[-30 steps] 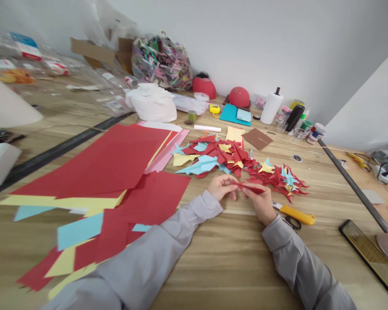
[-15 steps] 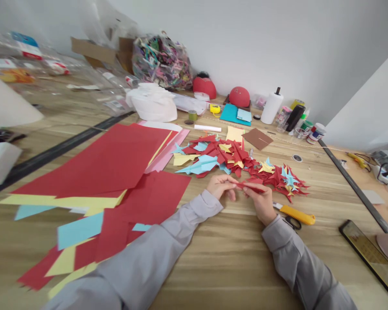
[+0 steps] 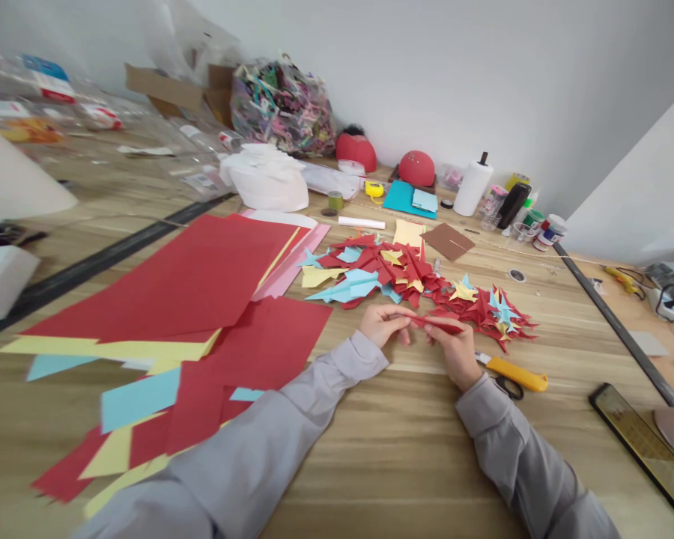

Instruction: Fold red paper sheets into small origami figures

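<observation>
Both hands, left hand and right hand, are pinching a folded red paper just in front of the colourful origami pile!

Right hand partly hides red folded paper. Phone is cut by right edge, screen writing too small. Far-left packages blurred.

Red paper: folded narrow
Grip: held between left hand and right hand
Long edge: laid roughly 9-to-3 o'clock

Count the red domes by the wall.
2: one dome just right of the stuffed bag, another dome behind the teal sheet. More could be hidden behind the bag.
</observation>
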The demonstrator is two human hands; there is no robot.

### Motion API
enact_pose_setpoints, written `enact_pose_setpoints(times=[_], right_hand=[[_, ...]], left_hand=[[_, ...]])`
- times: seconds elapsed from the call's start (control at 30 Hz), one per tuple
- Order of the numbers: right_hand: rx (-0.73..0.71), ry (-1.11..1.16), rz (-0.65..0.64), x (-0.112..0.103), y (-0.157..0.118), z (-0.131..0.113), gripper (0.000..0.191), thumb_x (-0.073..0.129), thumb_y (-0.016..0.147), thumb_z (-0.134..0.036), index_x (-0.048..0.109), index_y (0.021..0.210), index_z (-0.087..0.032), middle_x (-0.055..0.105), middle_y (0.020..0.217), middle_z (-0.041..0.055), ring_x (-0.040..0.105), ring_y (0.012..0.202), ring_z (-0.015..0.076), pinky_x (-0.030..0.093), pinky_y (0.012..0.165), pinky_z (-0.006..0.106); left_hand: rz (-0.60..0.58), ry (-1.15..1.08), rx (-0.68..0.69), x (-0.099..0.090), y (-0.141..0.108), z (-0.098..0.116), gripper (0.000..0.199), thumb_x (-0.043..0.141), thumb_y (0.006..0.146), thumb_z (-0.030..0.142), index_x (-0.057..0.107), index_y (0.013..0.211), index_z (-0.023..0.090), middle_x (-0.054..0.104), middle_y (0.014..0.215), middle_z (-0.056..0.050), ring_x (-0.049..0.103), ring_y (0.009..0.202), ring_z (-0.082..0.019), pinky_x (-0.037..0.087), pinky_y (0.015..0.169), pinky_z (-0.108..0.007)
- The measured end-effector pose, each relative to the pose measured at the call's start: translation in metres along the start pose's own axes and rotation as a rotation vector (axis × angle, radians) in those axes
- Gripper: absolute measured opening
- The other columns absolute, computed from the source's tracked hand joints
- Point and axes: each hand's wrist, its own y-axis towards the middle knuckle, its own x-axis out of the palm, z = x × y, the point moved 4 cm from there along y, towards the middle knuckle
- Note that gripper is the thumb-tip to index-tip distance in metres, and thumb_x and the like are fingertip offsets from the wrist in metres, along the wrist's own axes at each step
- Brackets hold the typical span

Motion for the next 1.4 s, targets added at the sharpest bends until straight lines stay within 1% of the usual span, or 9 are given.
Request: enact_pose_setpoints(times=[0.1, 0.2, 0.33, 0.53, 0.7, 0.83, 0.93, 1.2, 1.4], right_hand=[[0.001, -0.008, -0.007, 0.0002, 0.0000, -0.0003, 0.014, 0.073, 0.064, -0.023, 0.074, 0.077, -0.018, 0.064, 0.054, -0.0002, 0.051, 0.048, 0.0098, 0.042, 0.050, 0.025], [0.005, -0.020, -0.004, -0.0003, 0.0000, -0.0003, 0.014, 0.073, 0.064, -0.024, 0.073, 0.076, -0.017, 0.063, 0.054, -0.0004, 0.051, 0.047, 0.0099, 0.041, 0.049, 0.025], [0.003, -0.028, 0.000, -0.0010, -0.0001, 0.0006, 0.015, 0.073, 0.063, -0.024, 0.073, 0.077, -0.017, 0.062, 0.053, -0.0006, 0.051, 0.047, 0.0099, 0.041, 0.050, 0.025], [0.000, -0.029, 0.013, -0.0022, 0.0009, 0.0022, 0.017, 0.073, 0.063, -0.026, 0.073, 0.077, -0.017, 0.062, 0.053, -0.0006, 0.050, 0.047, 0.0098, 0.041, 0.049, 0.025], [0.014, -0.014, 0.010, -0.0026, 0.0009, 0.0033, 0.018, 0.073, 0.062, -0.026, 0.073, 0.078, -0.017, 0.062, 0.053, -0.0003, 0.050, 0.047, 0.0101, 0.041, 0.049, 0.025], [0.011, -0.004, 0.014, -0.0024, 0.0007, 0.0029, 0.019, 0.073, 0.062, -0.027, 0.073, 0.078, -0.017, 0.062, 0.053, -0.0005, 0.050, 0.047, 0.0100, 0.041, 0.049, 0.025], [0.009, -0.012, 0.015, -0.0022, 0.0007, 0.0021, 0.018, 0.073, 0.062, -0.027, 0.073, 0.078, -0.017, 0.062, 0.053, -0.0005, 0.050, 0.047, 0.0100, 0.041, 0.050, 0.026], [0.019, 0.008, 0.024, -0.0017, 0.0003, 0.0013, 0.018, 0.074, 0.061, -0.025, 0.073, 0.077, -0.017, 0.063, 0.054, -0.0005, 0.049, 0.047, 0.0095, 0.040, 0.049, 0.025], [0.015, 0.029, 0.041, -0.0022, 0.0009, 0.0028, 0.016, 0.074, 0.060, -0.024, 0.073, 0.076, -0.019, 0.063, 0.054, -0.0013, 0.050, 0.046, 0.0092, 0.040, 0.049, 0.025]], left_hand=[[0.021, 0.030, 0.027, -0.0007, -0.0001, 0.0014, 0.019, 0.070, 0.057, 0.022, 0.069, 0.073, 0.010, 0.066, 0.059, -0.004, 0.057, 0.038, -0.013, 0.045, 0.041, -0.025], [0.024, 0.023, -0.003, -0.0014, 0.0004, 0.0010, 0.018, 0.069, 0.057, 0.020, 0.070, 0.072, 0.010, 0.067, 0.059, -0.005, 0.057, 0.039, -0.013, 0.044, 0.041, -0.024], [0.014, -0.013, -0.047, -0.0014, 0.0011, 0.0005, 0.018, 0.067, 0.056, 0.018, 0.070, 0.072, 0.009, 0.067, 0.060, -0.006, 0.059, 0.040, -0.015, 0.046, 0.043, -0.026], [-0.004, -0.032, -0.050, 0.0001, 0.0005, 0.0024, 0.019, 0.065, 0.056, 0.018, 0.069, 0.071, 0.008, 0.067, 0.059, -0.007, 0.059, 0.040, -0.016, 0.046, 0.043, -0.027], [-0.019, -0.033, -0.015, 0.0013, -0.0005, 0.0035, 0.022, 0.066, 0.057, 0.022, 0.068, 0.074, 0.008, 0.067, 0.061, -0.006, 0.058, 0.040, -0.014, 0.046, 0.042, -0.026], [-0.016, 0.021, 0.045, 0.0016, -0.0015, 0.0050, 0.022, 0.068, 0.059, 0.024, 0.066, 0.076, 0.010, 0.067, 0.061, -0.004, 0.058, 0.040, -0.013, 0.046, 0.043, -0.025], [-0.017, 0.060, 0.064, 0.0013, -0.0017, 0.0052, 0.021, 0.068, 0.061, 0.026, 0.065, 0.075, 0.011, 0.067, 0.062, -0.004, 0.057, 0.039, -0.012, 0.044, 0.043, -0.024], [0.011, 0.028, -0.011, -0.0012, 0.0009, 0.0014, 0.019, 0.067, 0.058, 0.023, 0.065, 0.072, 0.011, 0.068, 0.061, -0.005, 0.057, 0.038, -0.013, 0.037, 0.039, -0.022], [0.008, -0.020, -0.033, -0.0011, 0.0015, 0.0014, 0.019, 0.065, 0.056, 0.021, 0.066, 0.071, 0.010, 0.068, 0.061, -0.006, 0.057, 0.039, -0.014, 0.043, 0.041, -0.025]])
